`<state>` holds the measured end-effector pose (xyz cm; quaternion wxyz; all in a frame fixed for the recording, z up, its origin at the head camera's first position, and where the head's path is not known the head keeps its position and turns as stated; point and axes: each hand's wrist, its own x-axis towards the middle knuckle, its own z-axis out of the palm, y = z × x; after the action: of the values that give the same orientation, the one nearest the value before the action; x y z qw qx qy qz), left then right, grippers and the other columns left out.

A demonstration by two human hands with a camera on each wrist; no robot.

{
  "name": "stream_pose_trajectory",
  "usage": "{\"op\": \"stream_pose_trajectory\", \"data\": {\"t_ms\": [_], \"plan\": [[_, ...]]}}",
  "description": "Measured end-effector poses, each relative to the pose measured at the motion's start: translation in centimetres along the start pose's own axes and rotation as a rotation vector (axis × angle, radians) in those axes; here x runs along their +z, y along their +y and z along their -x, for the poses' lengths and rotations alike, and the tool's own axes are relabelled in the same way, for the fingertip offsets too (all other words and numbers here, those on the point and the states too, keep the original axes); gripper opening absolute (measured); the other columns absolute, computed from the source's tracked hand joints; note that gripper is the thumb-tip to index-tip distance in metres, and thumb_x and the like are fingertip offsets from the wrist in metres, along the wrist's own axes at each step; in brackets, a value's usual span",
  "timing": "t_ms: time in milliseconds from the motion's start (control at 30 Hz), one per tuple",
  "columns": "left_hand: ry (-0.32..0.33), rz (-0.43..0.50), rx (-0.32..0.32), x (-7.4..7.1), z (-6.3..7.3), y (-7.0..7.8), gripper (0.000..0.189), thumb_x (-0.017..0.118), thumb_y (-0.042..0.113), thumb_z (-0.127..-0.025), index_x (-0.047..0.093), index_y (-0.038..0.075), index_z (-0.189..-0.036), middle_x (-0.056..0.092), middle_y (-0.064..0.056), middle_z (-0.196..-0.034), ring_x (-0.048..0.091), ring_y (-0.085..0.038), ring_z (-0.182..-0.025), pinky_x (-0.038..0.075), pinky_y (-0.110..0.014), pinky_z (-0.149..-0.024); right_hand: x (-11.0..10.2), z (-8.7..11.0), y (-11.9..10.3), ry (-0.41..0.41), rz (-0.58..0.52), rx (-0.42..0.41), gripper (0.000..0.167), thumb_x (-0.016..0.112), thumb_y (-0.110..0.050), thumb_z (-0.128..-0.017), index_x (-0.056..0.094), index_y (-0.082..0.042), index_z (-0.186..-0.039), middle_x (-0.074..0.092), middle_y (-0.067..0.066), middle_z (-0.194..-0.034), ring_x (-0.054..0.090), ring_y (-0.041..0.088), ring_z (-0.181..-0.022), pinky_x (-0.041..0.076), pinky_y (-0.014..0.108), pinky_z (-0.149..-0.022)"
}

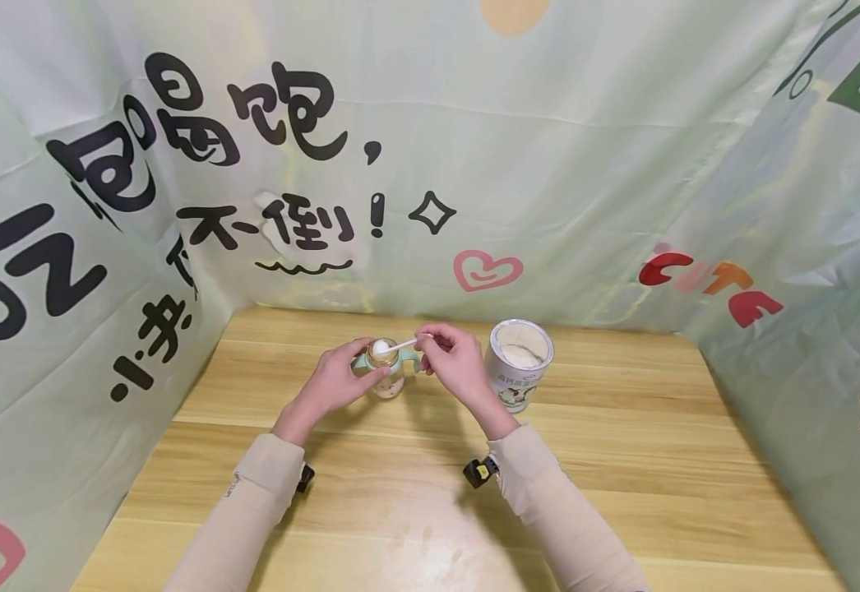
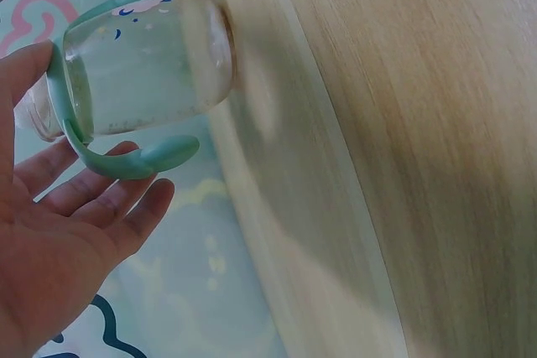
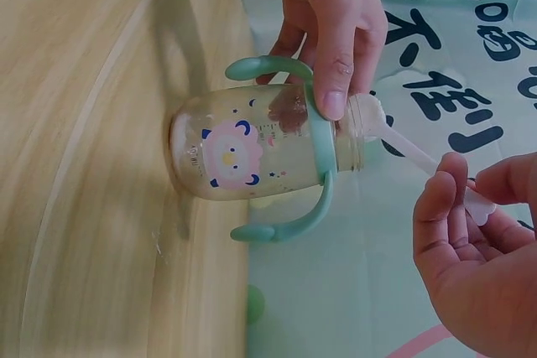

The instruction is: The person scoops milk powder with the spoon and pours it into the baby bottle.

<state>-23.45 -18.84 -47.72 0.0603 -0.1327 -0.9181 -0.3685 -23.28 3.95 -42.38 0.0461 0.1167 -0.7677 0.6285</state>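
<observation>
A clear baby bottle (image 3: 243, 144) with green handles and a pink animal print stands uncapped on the table. My left hand (image 1: 335, 378) grips it around the neck, by the green handle ring (image 2: 60, 85). Between thumb and fingers my right hand (image 1: 454, 362) pinches the handle of a white scoop (image 3: 407, 147). The scoop's bowl is at the bottle's open mouth, and white powder (image 1: 381, 348) shows in it. To the right of my right hand stands an open can (image 1: 513, 386) holding pale powder. In the left wrist view the scoop cannot be made out.
The wooden table (image 1: 622, 460) carries the bottle and the can. Printed cloth (image 1: 585, 164) hangs behind the table and along both sides. A small wrist camera (image 1: 480, 471) sits at my right cuff, and another dark one (image 1: 305, 478) at the left.
</observation>
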Motion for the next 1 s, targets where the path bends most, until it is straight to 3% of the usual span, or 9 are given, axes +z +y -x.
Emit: {"op": "stream_pose_trajectory", "data": {"t_ms": [100, 333, 533, 700, 900, 1000], "plan": [[-0.001, -0.004, -0.001, 0.03, -0.02, -0.06, 0.064, 0.079, 0.043, -0.095, 0.061, 0.009, -0.145, 0.071, -0.016, -0.135, 0.069, -0.034, -0.121, 0.057, -0.053, -0.103, 0.05, -0.04, 0.11, 0.006, 0.002, 0.006, 0.017, 0.063, -0.006, -0.099, 0.079, -0.003, -0.104, 0.076, 0.026, -0.093, 0.070, 0.037, -0.066, 0.064, 0.043, -0.062], [-0.006, -0.011, -0.011, 0.00, 0.01, -0.09, 0.070, 0.078, 0.044, -0.095, 0.057, 0.005, -0.148, 0.068, -0.019, -0.140, 0.067, -0.037, -0.126, 0.056, -0.053, -0.106, 0.05, 0.01, 0.08, 0.005, 0.002, 0.003, 0.016, 0.064, -0.005, -0.099, 0.079, -0.001, -0.105, 0.075, 0.027, -0.091, 0.069, 0.031, -0.064, 0.059, 0.027, -0.058], [-0.007, -0.013, -0.013, 0.02, -0.02, -0.10, 0.071, 0.077, 0.044, -0.095, 0.056, 0.003, -0.149, 0.067, -0.020, -0.141, 0.065, -0.038, -0.128, 0.055, -0.054, -0.108, 0.03, 0.02, 0.04, 0.003, 0.013, -0.020, 0.016, 0.064, -0.003, -0.097, 0.077, 0.003, -0.104, 0.074, 0.011, -0.074, 0.069, 0.038, -0.065, 0.061, 0.034, -0.058], [0.000, -0.006, -0.006, 0.01, -0.03, -0.15, 0.068, 0.077, 0.044, -0.095, 0.058, 0.005, -0.148, 0.069, -0.019, -0.138, 0.067, -0.037, -0.126, 0.055, -0.054, -0.107, 0.01, 0.10, -0.01, -0.001, 0.022, -0.020, 0.017, 0.063, -0.004, -0.097, 0.078, 0.001, -0.103, 0.074, 0.010, -0.074, 0.068, 0.045, -0.068, 0.056, 0.024, -0.055], [0.001, -0.006, -0.005, 0.03, -0.02, -0.12, 0.067, 0.078, 0.044, -0.095, 0.059, 0.006, -0.147, 0.070, -0.018, -0.137, 0.067, -0.036, -0.125, 0.055, -0.053, -0.107, -0.02, 0.10, 0.10, 0.002, 0.024, -0.023, 0.018, 0.061, -0.002, -0.098, 0.077, 0.002, -0.104, 0.075, 0.015, -0.078, 0.067, 0.022, -0.060, 0.052, 0.020, -0.054], [-0.001, -0.005, -0.007, 0.01, 0.01, -0.08, 0.068, 0.078, 0.045, -0.095, 0.059, 0.006, -0.148, 0.070, -0.018, -0.137, 0.067, -0.036, -0.126, 0.055, -0.054, -0.107, -0.02, 0.10, 0.14, -0.003, 0.026, -0.020, 0.018, 0.061, -0.003, -0.098, 0.077, 0.003, -0.105, 0.074, 0.017, -0.077, 0.068, 0.033, -0.063, 0.051, 0.019, -0.055]]}}
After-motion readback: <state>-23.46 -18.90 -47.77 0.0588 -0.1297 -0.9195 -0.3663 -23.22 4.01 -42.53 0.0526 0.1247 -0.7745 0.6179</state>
